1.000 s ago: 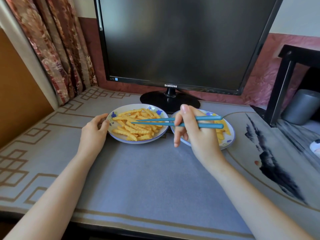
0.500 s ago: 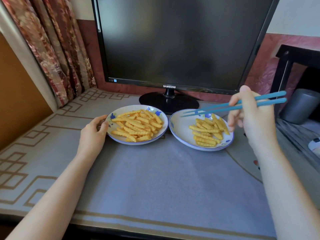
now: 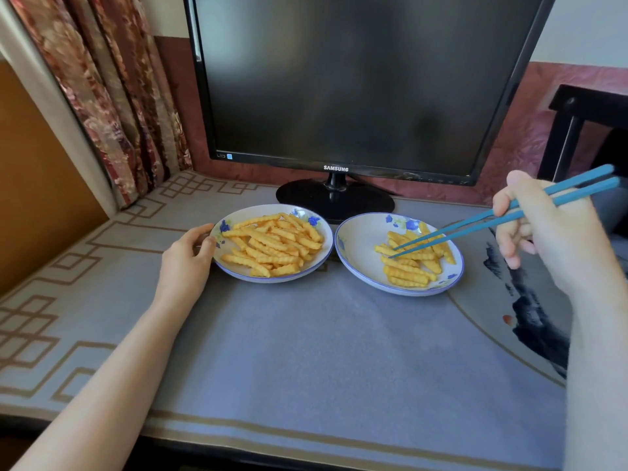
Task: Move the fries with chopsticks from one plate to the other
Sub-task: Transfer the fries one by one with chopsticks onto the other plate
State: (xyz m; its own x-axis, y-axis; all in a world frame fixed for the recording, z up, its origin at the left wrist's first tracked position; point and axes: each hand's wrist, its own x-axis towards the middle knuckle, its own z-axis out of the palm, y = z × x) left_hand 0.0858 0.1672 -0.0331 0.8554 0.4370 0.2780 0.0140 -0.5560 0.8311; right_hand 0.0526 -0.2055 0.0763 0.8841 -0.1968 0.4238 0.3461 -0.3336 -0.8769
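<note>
The person's bare left forearm (image 3: 112, 379) and bare right forearm (image 3: 598, 362), both slender and smooth, are uncovered along all their visible length. The left hand (image 3: 185, 263) and right hand (image 3: 550, 232) are likewise bare, with slim fingers.

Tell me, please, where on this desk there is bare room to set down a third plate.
Widest: the blue mat in front of both plates, between the forearms. Also the patterned border left of the left hand, toward the curtain. Crowded: between the plates and the monitor stand.
</note>
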